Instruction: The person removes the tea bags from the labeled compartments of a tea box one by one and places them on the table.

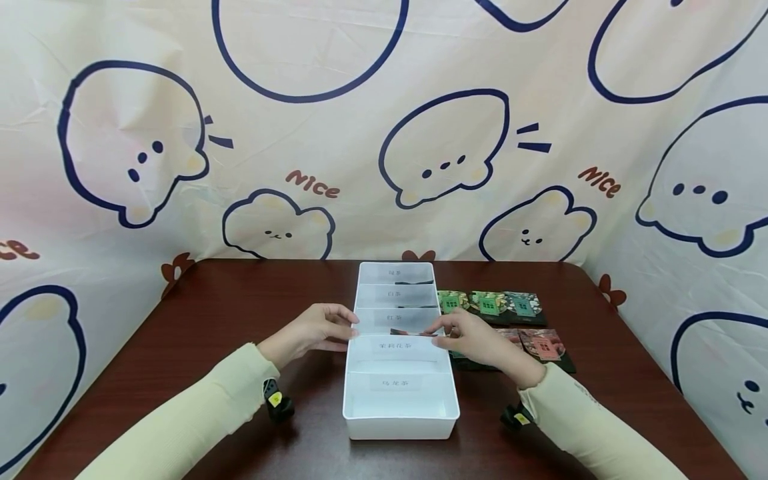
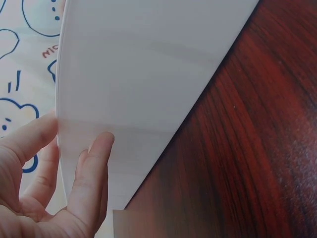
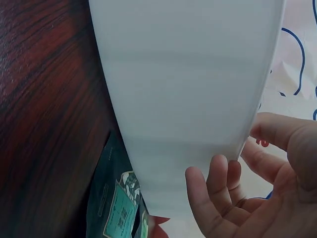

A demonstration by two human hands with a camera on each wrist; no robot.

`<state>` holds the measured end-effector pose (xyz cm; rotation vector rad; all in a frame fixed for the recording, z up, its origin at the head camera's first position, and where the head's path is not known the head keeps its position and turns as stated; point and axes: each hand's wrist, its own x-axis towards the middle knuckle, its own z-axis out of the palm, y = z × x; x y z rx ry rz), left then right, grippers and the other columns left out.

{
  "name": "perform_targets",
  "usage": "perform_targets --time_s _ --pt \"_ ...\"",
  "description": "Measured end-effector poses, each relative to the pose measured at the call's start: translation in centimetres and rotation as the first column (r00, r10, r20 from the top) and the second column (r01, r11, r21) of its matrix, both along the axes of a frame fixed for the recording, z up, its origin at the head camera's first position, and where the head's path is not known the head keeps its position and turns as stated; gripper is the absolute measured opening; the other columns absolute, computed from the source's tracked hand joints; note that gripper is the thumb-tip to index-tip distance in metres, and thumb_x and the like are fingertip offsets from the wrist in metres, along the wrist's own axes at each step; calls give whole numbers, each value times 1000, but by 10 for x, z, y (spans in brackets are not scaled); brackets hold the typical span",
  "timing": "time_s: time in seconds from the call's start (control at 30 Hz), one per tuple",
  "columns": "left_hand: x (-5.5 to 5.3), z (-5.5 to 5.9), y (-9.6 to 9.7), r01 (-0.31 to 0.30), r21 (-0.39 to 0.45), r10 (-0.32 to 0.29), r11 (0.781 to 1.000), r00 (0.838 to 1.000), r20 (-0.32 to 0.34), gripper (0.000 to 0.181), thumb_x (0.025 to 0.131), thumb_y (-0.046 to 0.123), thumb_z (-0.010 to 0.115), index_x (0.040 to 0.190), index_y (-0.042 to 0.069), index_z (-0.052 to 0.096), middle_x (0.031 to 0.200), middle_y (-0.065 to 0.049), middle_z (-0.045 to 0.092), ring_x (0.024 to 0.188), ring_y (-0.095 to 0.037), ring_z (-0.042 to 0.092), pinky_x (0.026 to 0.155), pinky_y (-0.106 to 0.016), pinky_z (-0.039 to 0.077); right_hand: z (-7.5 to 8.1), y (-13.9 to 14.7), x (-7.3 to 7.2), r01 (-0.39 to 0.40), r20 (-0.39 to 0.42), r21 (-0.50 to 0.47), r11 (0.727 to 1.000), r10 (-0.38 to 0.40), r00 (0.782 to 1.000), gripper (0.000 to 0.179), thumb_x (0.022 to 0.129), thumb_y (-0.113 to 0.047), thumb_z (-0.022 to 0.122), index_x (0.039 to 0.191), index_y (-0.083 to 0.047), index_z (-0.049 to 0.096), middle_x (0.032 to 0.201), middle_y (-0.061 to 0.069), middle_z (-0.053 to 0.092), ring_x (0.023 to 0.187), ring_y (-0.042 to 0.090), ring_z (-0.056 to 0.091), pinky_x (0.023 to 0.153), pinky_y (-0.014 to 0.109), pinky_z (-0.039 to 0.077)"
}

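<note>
A long white divided box stands on the table, with printed labels on its translucent dividers. My left hand rests at its left side, fingers touching the rim and outer wall, as the left wrist view also shows. My right hand reaches over the right rim, with index finger and thumb at the top edge of a dark and reddish packet in the middle compartment. Most of that packet is hidden by the box. In the right wrist view the other fingers curl loosely by the outer wall.
Right of the box lie two rows of flat dark packets, with green labels behind and a red label nearer; my right hand partly covers them. Thin dark edges show in the far compartments. A cartoon-printed curtain surrounds the brown table.
</note>
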<state>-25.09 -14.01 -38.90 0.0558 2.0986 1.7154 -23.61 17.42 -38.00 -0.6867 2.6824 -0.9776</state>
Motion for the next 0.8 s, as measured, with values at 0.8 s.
perform_targets --time_s 0.8 --pt "-2 -2 -1 9 10 -9 1000 1000 3 32 82 2 74 110 -5 61 99 -14 62 84 -20 67 88 -52 55 4 -10 2 132 -129 16 991 -129 983 21 82 -14 77 70 -21 62 83 4 46 73 18 40 58 28 35"
